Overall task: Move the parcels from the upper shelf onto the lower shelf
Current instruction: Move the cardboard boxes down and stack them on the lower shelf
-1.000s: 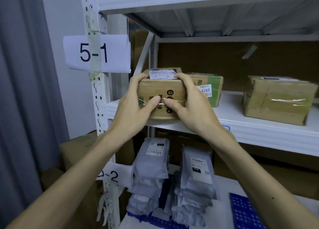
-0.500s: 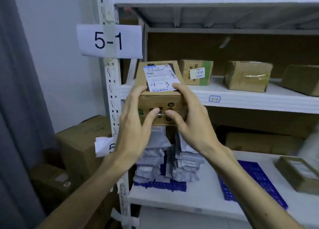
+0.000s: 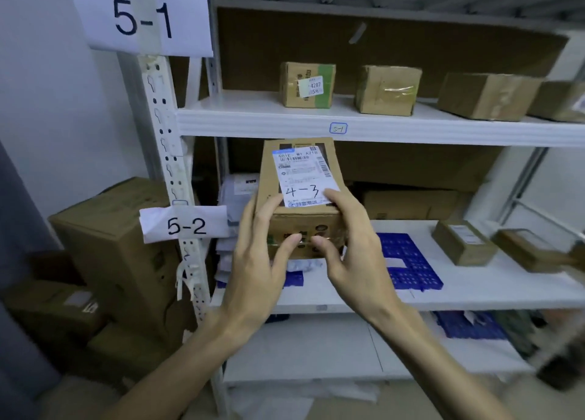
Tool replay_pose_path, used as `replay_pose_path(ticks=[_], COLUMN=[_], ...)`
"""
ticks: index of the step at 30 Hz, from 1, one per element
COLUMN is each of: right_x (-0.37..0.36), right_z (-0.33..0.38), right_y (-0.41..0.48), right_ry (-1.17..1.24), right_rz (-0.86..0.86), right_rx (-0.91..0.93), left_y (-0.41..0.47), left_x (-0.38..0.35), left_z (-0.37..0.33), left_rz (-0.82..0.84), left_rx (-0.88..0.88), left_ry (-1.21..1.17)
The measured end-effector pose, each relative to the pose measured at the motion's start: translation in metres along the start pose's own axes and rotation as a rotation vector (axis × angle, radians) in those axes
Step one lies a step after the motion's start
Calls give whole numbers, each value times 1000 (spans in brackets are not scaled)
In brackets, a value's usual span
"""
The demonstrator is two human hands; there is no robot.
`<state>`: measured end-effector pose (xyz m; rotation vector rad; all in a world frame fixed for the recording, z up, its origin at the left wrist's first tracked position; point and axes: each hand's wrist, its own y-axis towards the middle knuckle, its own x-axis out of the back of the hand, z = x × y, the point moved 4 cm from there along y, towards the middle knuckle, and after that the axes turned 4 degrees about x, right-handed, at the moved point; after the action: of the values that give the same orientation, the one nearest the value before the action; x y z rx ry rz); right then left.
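A small cardboard parcel (image 3: 300, 185) with a white label marked "4-3" is held in the air between my left hand (image 3: 259, 255) and my right hand (image 3: 354, 248), in front of the lower shelf (image 3: 474, 293). The upper shelf (image 3: 253, 122), tagged "5-1", still carries a box with a green stripe (image 3: 307, 85), a taped box (image 3: 387, 90) and a wider box (image 3: 487, 96). Two small boxes (image 3: 463, 242) (image 3: 531, 250) rest on the lower shelf at the right.
Blue plastic grid mats (image 3: 408, 261) lie on the lower shelf, with grey mailer bags (image 3: 235, 195) stacked at its left end. Large cartons (image 3: 114, 245) stand on the floor left of the white upright post (image 3: 164, 134). Another shelf (image 3: 316, 350) sits below.
Both hands have brought the parcel down from the upper shelf's level to the lower shelf's level. The view has dropped and pulled back, showing more of the rack.
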<state>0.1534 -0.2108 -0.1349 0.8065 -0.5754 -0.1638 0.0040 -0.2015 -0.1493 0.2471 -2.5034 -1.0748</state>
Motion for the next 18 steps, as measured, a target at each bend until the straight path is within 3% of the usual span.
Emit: replay_pose_path(ticks=[18], right_x=[138], right_z=[-140], right_y=[-125], right_ry=[-49], right_rz=[51], right_rx=[-200], left_y=[-100], left_x=[-203], left_z=[-41], left_rz=[228], left_rx=[204], left_ry=[-51])
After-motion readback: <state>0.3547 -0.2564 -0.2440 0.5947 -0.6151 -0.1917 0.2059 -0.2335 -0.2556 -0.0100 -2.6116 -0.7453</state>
